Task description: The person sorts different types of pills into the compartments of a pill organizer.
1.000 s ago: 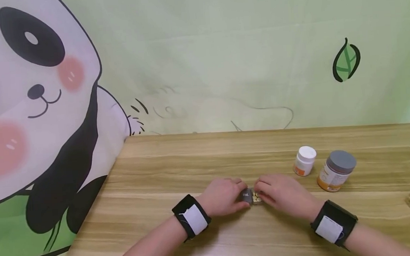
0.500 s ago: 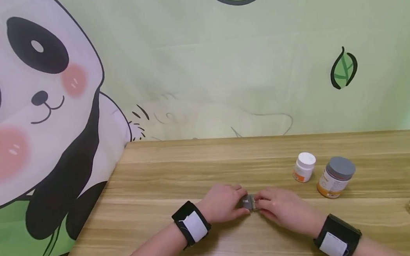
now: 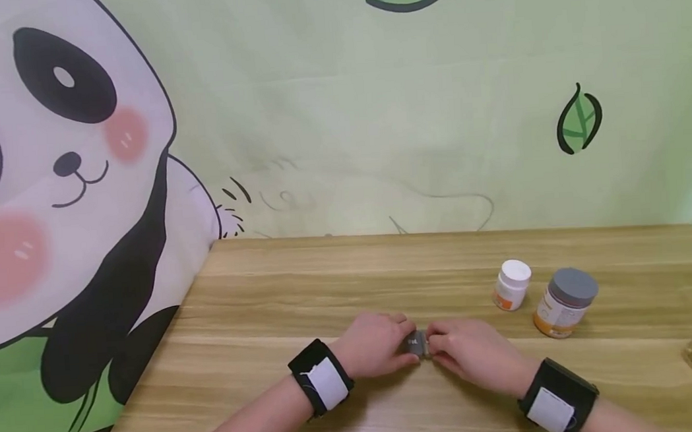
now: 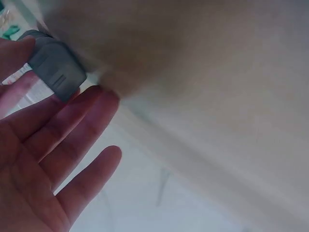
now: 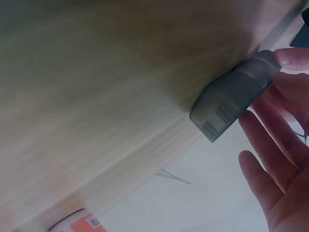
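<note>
Small grey case (image 3: pixel 417 345), on the table (image 3: pixel 326 277). From afar, I have the left hand (image 3: pixel 375 345) pinching its left end and the right hand (image 3: pixel 476 353) its right; a white-capped bottle (image 3: pixel 511 286) and grey-lidded jar (image 3: pixel 565 303) stand rightward, farther back.

The pill case (image 5: pixel 229 94) is showing smooth plastic, matt and partly translucent. The worktop (image 3: pixel 326 277) is displaying wood grain with a soft sheen. The wristbands (image 3: pixel 322 378) are presenting matt fabric; the backdrop (image 3: pixel 339 110) is presenting smooth, faintly creased cloth.
</note>
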### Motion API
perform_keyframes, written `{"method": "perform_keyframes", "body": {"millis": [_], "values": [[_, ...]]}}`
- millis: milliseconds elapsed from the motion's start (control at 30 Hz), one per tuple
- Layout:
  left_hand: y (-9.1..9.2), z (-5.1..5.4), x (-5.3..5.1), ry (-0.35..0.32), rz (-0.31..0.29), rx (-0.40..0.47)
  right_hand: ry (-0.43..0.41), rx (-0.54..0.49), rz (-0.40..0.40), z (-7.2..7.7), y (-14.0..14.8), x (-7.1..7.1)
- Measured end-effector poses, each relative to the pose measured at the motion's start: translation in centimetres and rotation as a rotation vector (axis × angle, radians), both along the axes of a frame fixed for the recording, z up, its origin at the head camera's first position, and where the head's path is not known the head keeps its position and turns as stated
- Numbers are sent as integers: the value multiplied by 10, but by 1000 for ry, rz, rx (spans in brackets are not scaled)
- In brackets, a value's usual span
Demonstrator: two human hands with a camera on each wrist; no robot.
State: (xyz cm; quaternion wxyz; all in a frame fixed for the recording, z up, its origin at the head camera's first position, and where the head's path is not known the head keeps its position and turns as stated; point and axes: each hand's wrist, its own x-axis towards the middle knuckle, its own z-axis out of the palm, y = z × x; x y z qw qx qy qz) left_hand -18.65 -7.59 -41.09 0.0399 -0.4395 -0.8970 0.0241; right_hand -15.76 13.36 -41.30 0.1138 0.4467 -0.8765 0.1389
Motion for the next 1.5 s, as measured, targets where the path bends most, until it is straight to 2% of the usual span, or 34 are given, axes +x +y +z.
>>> {"method": "perform_keyframes", "body": {"millis": [133, 233, 367, 500, 667, 933, 1100, 1367, 1500], "values": [[2, 1, 3, 40, -22, -52, -5, -24, -4, -2, -1, -2], [3, 0, 5, 53, -33, -76, -90, -57, -26, -5, 2, -1], [3, -1, 6, 41, -36, -58, -194, -71, -133, -5, 7, -3], [3, 0, 3, 22, -35, -37, -195, 3, -240, -3, 10, -6], [3, 4, 1, 4, -20, -51, -240, 85, -221, 2, 6, -13], [3, 4, 0, 35, -44, -43, -335, 52, -236, 9, 2, -21], [0, 0, -2, 30, -79, -22, -352, 39, -231, 7, 2, -19], [1, 2, 0, 96, -105, -99, -330, 52, -208, 7, 1, -22], [3, 3, 0, 105, -110, -102, -341, 56, -222, 7, 1, -22]]}}
